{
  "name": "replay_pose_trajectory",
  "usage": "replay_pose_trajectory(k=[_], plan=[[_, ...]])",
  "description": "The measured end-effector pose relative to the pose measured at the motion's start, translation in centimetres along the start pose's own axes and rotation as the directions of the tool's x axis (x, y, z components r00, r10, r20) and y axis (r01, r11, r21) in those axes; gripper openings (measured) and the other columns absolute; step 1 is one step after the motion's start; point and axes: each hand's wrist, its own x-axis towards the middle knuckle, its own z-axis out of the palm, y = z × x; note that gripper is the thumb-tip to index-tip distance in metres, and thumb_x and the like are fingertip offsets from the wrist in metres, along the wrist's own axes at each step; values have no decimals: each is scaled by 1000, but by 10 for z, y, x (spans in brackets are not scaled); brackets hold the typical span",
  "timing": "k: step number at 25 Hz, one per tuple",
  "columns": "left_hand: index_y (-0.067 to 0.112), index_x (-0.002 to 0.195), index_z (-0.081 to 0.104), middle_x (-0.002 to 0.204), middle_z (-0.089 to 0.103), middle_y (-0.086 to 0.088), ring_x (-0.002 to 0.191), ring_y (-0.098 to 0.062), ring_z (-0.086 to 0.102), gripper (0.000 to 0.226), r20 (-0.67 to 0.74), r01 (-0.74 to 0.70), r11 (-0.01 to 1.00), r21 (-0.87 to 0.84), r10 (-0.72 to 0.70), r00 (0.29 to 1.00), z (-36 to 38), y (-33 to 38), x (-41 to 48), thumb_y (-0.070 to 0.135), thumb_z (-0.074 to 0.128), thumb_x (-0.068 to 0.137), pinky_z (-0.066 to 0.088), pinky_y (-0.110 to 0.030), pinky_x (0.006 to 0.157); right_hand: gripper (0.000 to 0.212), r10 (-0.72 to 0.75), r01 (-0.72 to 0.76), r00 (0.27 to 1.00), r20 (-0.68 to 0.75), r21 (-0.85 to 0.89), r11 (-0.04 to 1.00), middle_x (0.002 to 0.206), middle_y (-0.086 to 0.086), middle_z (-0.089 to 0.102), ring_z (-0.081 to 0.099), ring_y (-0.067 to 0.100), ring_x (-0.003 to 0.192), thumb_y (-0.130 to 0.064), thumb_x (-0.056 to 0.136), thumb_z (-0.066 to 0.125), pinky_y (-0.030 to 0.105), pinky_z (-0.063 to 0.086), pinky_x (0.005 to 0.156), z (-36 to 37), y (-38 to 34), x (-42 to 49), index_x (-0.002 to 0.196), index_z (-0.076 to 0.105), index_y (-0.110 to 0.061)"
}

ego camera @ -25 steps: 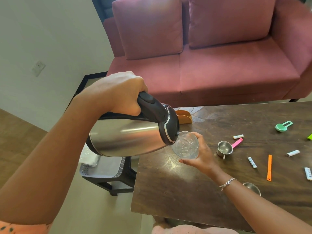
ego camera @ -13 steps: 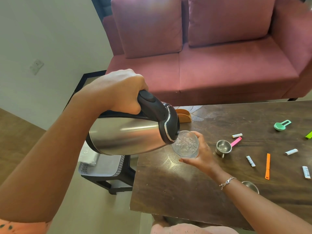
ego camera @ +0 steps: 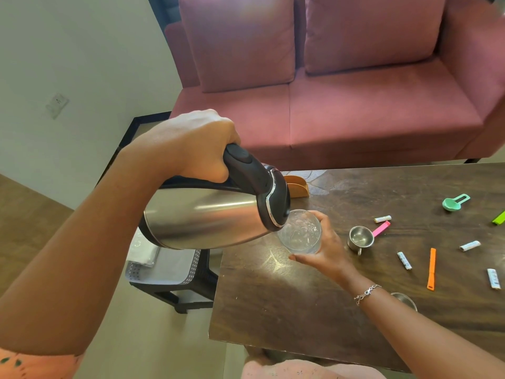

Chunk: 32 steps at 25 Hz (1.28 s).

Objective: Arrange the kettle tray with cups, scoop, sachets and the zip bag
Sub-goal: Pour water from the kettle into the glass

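Note:
My left hand (ego camera: 191,143) grips the black handle of a steel kettle (ego camera: 207,217), tipped almost flat with its spout over a clear glass (ego camera: 299,232). My right hand (ego camera: 328,247) holds that glass at the left part of the dark wooden table (ego camera: 287,310); water churns inside it. A small steel cup (ego camera: 359,237) stands just right of the glass, and another steel cup (ego camera: 404,298) peeks out behind my right forearm. A green scoop (ego camera: 455,202) lies far right. White sachets (ego camera: 404,260) and pink (ego camera: 381,229) and orange (ego camera: 431,268) sticks are scattered on the table.
A pink sofa (ego camera: 355,105) runs behind the table. An orange holder (ego camera: 296,186) sits at the table's back left corner. Left of the table, a low black stool (ego camera: 175,285) carries a grey perforated tray (ego camera: 166,269) with a clear bag (ego camera: 143,248) in it.
The kettle and glass stay in nearly the same place; the water in the glass has risen and bubbles more. The view has shifted slightly.

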Motion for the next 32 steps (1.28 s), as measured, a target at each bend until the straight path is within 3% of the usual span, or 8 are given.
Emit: replay_pose_trajectory(k=[8, 13, 18, 22, 25, 27, 32], plan=[[6, 60, 57, 50, 46, -6, 52, -25, 41, 4, -5, -21, 1000, -5, 21, 1000, 4, -4, 1, 3, 59, 60, 31, -24, 48, 95, 6, -6, 1000, -8, 17, 1000, 123, 3, 51, 51, 17, 110, -24, 53, 88, 27, 47, 90, 1, -1, 2, 129, 33, -18], [16, 50, 46, 49, 44, -4, 48, -22, 38, 21, 2, -16, 1000, -23, 16, 1000, 8, -7, 2, 2, 59, 60, 30, -23, 47, 93, 8, -7, 1000, -24, 36, 999, 119, 0, 50, 52, 17, 109, -20, 52, 89, 18, 43, 86, 0, -3, 2, 128, 34, -17], [10, 53, 50, 50, 45, -7, 50, -24, 38, 13, -31, -1, 997, -71, -2, 1000, 16, -18, 2, 1, 58, 58, 32, -26, 48, 91, 4, -2, 999, -42, 37, 999, 115, -1, 52, 52, 13, 103, -18, 52, 89, -3, 38, 76, -1, -8, 3, 125, 35, -19], [4, 57, 54, 53, 50, -13, 50, -25, 40, 7, -53, -15, 987, -158, 7, 999, 23, -31, 1, 9, 56, 52, 36, -30, 49, 91, -9, 12, 999, -48, 64, 998, 115, -3, 51, 52, 12, 105, -17, 52, 89, -1, 39, 79, -2, -11, 5, 126, 35, -16], [15, 48, 46, 47, 42, -3, 48, -22, 37, 23, -59, -3, 975, -221, -10, 998, 30, -40, -2, -1, 60, 55, 33, -27, 48, 90, -29, 33, 998, -59, 73, 997, 115, -6, 49, 51, 10, 105, -15, 52, 89, 0, 39, 82, -4, -15, 8, 125, 36, -15], [25, 44, 40, 44, 40, 2, 45, -19, 35, 29, -85, -21, 962, -274, -3, 996, 33, -46, -6, 5, 60, 51, 33, -27, 47, 90, -38, 44, 997, -71, 87, 995, 113, -9, 49, 51, 7, 103, -14, 51, 89, -1, 37, 82, -6, -18, 11, 123, 36, -18], [30, 43, 39, 39, 42, 6, 44, -12, 40, 21, -121, -35, 931, -363, -10, 993, 46, -60, -19, 15, 53, 47, 29, -22, 44, 90, -60, 67, 995, -84, 83, 994, 113, -6, 51, 53, 8, 103, -16, 51, 89, 2, 39, 84, -6, -24, 15, 121, 34, -23]])
